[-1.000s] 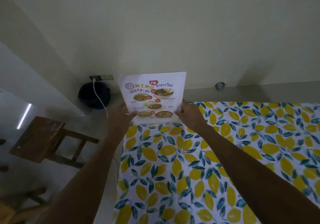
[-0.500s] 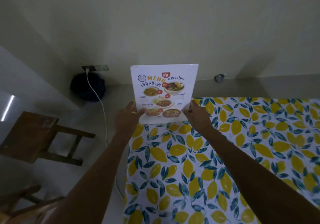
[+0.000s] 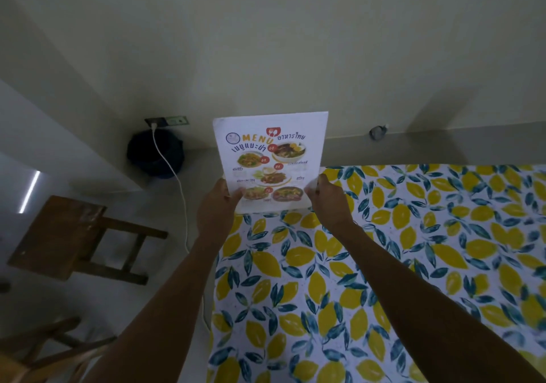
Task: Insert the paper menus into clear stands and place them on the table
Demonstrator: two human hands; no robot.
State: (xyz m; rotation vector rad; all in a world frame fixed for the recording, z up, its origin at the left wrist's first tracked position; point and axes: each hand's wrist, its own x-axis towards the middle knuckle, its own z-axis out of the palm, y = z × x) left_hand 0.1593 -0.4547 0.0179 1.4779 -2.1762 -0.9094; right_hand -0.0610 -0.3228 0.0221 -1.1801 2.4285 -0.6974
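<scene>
A paper menu [image 3: 270, 158] with food pictures stands upright at the far left corner of the table [image 3: 369, 264], which wears a lemon-print cloth. My left hand [image 3: 217, 205] pinches the menu's lower left edge. Its lower right edge is held by my right hand [image 3: 326, 198]. The clear stand around the sheet is too transparent to make out; only a pale base strip shows at the menu's foot.
A wooden stool [image 3: 71, 234] stands on the floor to the left, another wooden chair [image 3: 44, 350] at the lower left. A dark bin [image 3: 155, 156] sits under a wall socket with a white cable [image 3: 174, 181]. The wall runs just behind the table.
The view has shifted, so menu and hands sit a little further right in the picture. My grip on both lower edges is the same.
</scene>
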